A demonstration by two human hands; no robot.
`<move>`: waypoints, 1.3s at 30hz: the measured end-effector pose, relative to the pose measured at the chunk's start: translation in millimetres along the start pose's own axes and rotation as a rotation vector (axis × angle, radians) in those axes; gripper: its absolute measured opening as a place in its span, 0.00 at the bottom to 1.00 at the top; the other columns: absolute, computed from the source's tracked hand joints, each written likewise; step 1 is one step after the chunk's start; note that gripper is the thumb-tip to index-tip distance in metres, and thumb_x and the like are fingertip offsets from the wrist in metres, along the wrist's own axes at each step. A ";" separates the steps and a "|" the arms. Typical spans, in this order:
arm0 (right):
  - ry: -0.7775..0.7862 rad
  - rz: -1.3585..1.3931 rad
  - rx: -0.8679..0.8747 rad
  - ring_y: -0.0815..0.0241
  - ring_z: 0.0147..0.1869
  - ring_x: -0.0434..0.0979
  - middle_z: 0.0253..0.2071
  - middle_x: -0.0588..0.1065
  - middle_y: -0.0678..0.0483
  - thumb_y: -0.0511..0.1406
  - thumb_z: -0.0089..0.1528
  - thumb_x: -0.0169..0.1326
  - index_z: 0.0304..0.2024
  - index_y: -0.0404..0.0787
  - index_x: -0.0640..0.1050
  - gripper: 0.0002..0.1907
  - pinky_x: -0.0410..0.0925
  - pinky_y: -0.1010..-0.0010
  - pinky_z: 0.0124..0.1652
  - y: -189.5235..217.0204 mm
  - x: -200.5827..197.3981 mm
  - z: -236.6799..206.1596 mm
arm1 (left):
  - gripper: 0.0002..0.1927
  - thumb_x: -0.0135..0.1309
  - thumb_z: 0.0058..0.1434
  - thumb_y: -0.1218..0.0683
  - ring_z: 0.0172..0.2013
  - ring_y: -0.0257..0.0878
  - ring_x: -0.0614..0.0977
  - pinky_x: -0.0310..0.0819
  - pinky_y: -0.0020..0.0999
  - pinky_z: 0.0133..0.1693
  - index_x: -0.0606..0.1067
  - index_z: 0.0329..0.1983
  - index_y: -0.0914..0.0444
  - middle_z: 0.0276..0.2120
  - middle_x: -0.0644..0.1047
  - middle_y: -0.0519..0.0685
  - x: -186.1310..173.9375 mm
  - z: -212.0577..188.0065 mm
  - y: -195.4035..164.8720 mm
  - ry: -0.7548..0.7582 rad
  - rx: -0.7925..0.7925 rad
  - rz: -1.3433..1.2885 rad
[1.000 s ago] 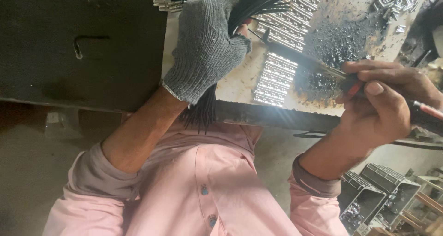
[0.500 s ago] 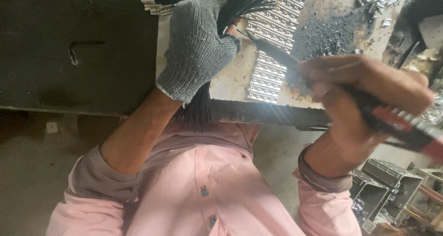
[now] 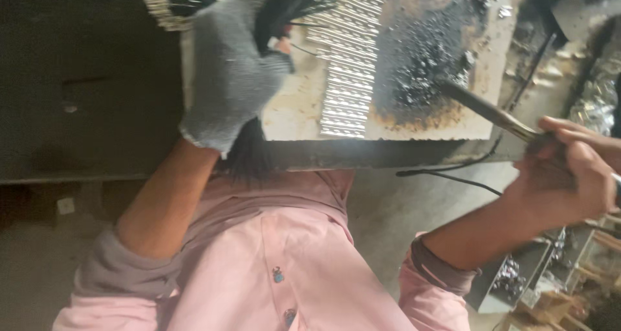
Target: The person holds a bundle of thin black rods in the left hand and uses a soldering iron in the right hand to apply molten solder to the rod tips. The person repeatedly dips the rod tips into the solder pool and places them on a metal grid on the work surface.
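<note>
Head view, looking down past a pink buttoned shirt (image 3: 284, 266) toward a scorched work board (image 3: 427, 121). Left hand (image 3: 229, 79) in a grey knit glove, fingers curled shut around a bundle of thin black wires (image 3: 291, 4), bare metal ends fanned out at top left (image 3: 165, 4). Bundle held over the near left part of the board, just beside rows of small silver metal pieces (image 3: 352, 66) laid in neat lines. Right hand (image 3: 569, 176) bare, off the right edge of the board, fingers closed in a pen-like grip on a soldering iron (image 3: 491, 111); dark tip angled up-left, resting on or just above a blackened patch strewn with shiny solder droplets (image 3: 420, 66) — blur hides actual contact. Thin black cable (image 3: 453, 176) trailing below the board edge.

Best done with the bundle gripped firmly and kept still, wire ends steadied against the board, only the iron's tip brought to the work. Worth keeping the hot shaft clear of the glove and the wire insulation, and the pen grip well back on the handle.
</note>
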State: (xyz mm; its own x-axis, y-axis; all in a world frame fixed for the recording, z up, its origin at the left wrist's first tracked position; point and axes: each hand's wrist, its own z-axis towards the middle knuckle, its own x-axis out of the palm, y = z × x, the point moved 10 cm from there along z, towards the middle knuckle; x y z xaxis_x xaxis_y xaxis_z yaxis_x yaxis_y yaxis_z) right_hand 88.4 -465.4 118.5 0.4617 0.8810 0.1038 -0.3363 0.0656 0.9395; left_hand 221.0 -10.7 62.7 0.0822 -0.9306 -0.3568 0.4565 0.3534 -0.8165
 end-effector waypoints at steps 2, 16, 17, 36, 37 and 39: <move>0.030 -0.072 0.022 0.48 0.27 0.74 0.41 0.78 0.24 0.28 0.65 0.53 0.39 0.19 0.76 0.11 0.70 0.67 0.26 -2.4 3.8 -3.9 | 0.09 0.54 0.61 0.69 0.28 0.37 0.85 0.80 0.32 0.30 0.78 0.44 0.70 0.29 0.80 0.53 -1.7 -2.5 3.5 0.003 -0.053 -0.101; 0.047 0.039 0.038 0.42 0.29 0.74 0.39 0.76 0.23 0.26 0.63 0.51 0.36 0.19 0.74 0.09 0.70 0.63 0.29 -8.3 29.9 -9.3 | 0.09 0.63 0.59 0.67 0.32 0.42 0.85 0.78 0.36 0.35 0.78 0.41 0.69 0.31 0.81 0.55 -22.0 -34.0 -14.3 0.061 0.004 0.047; 0.060 0.041 0.043 0.40 0.31 0.75 0.39 0.75 0.24 0.26 0.63 0.49 0.36 0.19 0.73 0.09 0.72 0.60 0.31 -8.0 39.5 -12.2 | 0.08 0.64 0.58 0.66 0.33 0.42 0.86 0.78 0.37 0.36 0.78 0.40 0.68 0.32 0.80 0.55 -21.0 -34.1 -13.7 0.064 0.002 0.075; 0.739 -0.277 -0.234 0.54 0.22 0.79 0.31 0.77 0.31 0.24 0.59 0.54 0.31 0.23 0.76 0.04 0.70 0.76 0.17 32.9 250.3 -57.9 | 0.08 0.65 0.59 0.60 0.29 0.47 0.83 0.75 0.43 0.35 0.75 0.36 0.64 0.29 0.79 0.55 -23.0 -41.7 11.4 0.024 -0.021 0.104; 0.740 -0.300 -0.237 0.55 0.20 0.78 0.31 0.77 0.30 0.24 0.59 0.54 0.30 0.23 0.76 0.04 0.70 0.76 0.16 32.9 248.8 -59.4 | 0.08 0.64 0.58 0.60 0.30 0.47 0.83 0.75 0.44 0.35 0.75 0.36 0.64 0.29 0.79 0.54 -23.2 -40.6 10.7 0.027 -0.023 0.091; 0.701 -0.280 -0.181 0.56 0.18 0.75 0.32 0.77 0.29 0.26 0.60 0.54 0.29 0.24 0.76 0.07 0.70 0.77 0.16 25.5 238.7 -56.5 | 0.07 0.63 0.57 0.60 0.30 0.47 0.84 0.75 0.44 0.36 0.75 0.35 0.63 0.29 0.79 0.53 -23.8 -37.9 8.4 0.028 -0.019 0.066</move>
State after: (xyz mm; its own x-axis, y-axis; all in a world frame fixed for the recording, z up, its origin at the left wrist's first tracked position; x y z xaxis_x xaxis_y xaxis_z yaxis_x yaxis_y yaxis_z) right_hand 143.6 -226.9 148.8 -0.0573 0.9072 -0.4168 -0.4408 0.3516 0.8259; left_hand 189.3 18.1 47.1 0.0864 -0.9024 -0.4223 0.4337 0.4156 -0.7995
